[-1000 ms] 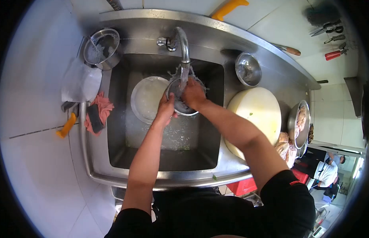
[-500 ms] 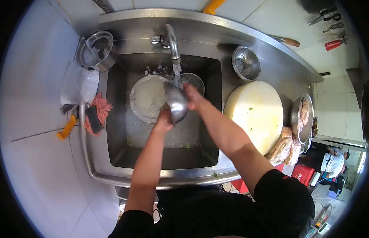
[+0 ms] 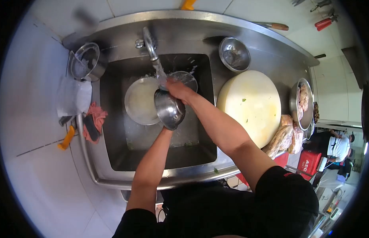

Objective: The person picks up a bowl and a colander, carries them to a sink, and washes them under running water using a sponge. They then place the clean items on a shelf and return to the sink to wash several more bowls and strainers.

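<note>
Over the sink point(image 3: 113, 154) a shiny metal bowl point(image 3: 169, 111) is held tilted, its hollow turned towards me. My left hand point(image 3: 168, 131) grips it at the near edge, most of the fingers hidden behind it. At the far rim, my right hand point(image 3: 178, 89) is closed on the bowl, right by the water running from the tap point(image 3: 150, 44). A round basin of cloudy whitish liquid point(image 3: 141, 101) stands in the sink to the left of the bowl. Behind my right hand, another round metal vessel point(image 3: 187, 80) is partly hidden.
Right of the sink lies a thick round cutting board point(image 3: 252, 105), with a metal bowl point(image 3: 235, 54) behind it. Meat pieces point(image 3: 281, 139) and a bowl of meat point(image 3: 307, 115) are further right. A metal pot point(image 3: 88, 61) and a pink cloth point(image 3: 96, 119) lie left.
The bowl has turned so its inside faces me more. My right hand has moved from its right side to the far rim, under the tap. The camera view has shifted slightly.
</note>
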The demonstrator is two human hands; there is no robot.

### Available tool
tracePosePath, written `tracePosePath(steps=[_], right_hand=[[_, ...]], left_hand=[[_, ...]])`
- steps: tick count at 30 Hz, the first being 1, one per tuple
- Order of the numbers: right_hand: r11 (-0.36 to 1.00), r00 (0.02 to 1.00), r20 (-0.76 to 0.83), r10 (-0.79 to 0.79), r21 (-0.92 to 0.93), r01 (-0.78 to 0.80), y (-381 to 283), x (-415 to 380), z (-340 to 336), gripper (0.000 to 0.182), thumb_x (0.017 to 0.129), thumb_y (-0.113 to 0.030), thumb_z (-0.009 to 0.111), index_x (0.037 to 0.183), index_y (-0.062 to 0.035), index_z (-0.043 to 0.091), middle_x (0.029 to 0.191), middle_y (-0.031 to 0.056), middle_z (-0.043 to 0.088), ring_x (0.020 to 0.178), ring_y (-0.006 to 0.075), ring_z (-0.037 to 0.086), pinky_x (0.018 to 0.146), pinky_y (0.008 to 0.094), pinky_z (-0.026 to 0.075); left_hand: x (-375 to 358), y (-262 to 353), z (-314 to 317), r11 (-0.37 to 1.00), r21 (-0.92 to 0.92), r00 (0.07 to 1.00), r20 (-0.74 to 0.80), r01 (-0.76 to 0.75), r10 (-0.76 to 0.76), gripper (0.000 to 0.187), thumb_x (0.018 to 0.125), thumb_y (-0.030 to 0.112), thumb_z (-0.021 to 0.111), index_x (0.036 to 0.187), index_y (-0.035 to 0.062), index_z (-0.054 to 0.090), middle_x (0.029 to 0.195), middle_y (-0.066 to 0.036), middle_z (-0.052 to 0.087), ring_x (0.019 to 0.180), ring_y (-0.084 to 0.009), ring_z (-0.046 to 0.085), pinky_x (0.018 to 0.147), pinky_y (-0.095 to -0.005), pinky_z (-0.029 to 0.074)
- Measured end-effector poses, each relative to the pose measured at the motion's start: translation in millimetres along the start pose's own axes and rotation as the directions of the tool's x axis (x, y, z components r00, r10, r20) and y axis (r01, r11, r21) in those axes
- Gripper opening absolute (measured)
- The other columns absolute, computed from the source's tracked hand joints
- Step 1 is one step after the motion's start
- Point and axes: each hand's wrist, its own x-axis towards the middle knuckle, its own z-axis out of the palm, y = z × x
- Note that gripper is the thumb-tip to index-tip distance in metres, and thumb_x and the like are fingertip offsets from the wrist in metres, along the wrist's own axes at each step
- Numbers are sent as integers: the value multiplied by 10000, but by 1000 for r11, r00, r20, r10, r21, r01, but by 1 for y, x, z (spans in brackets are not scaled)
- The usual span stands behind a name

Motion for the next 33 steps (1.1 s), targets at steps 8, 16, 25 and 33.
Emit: tracePosePath(steps=[8, 16, 25, 33], right_hand=[[449, 941, -289, 175, 874, 185, 53, -61, 73, 907, 934, -758, 440, 1559, -121, 279, 1464, 116, 501, 1477, 242, 280, 1158, 492, 302], [844, 835, -504, 223, 528, 94, 46, -111, 6, 428, 966, -246, 648, 1294, -44, 462, 923, 139, 676, 598, 260, 673, 473, 380, 549], [587, 927, -49, 371, 786, -194, 77, -107, 3, 424, 1006, -430, 574, 1123, -23, 564, 811, 95, 653, 477, 116, 526, 361, 259, 422], [973, 822, -549, -151, -227, 27, 138, -154, 33, 642, 968, -601, 544, 1272, -44, 442, 876, 217, 687, 726, 404, 688, 670, 496, 560]], left_hand=[[72, 22, -60, 620, 778, 911, -320, 96, 261, 473, 958, 411, 619, 1211, 11, 600, 1149, -164, 676, 1055, -327, 636, 928, -439, 481], [47, 133, 85, 252, 968, 955, -59, -18, 292, 254, 980, 226, 624, 1109, 8, 609, 991, -175, 674, 899, -295, 650, 841, -404, 493], [37, 198, 164, 389, 912, 978, -51, 128, -201, 181, 839, 69, 791, 924, 51, 632, 902, -43, 624, 714, -122, 619, 563, -282, 541], [-13, 196, 245, -664, 593, 840, 534, -455, -99, 183, 760, 42, 646, 927, 73, 577, 942, -150, 614, 886, -401, 629, 732, -506, 519]])
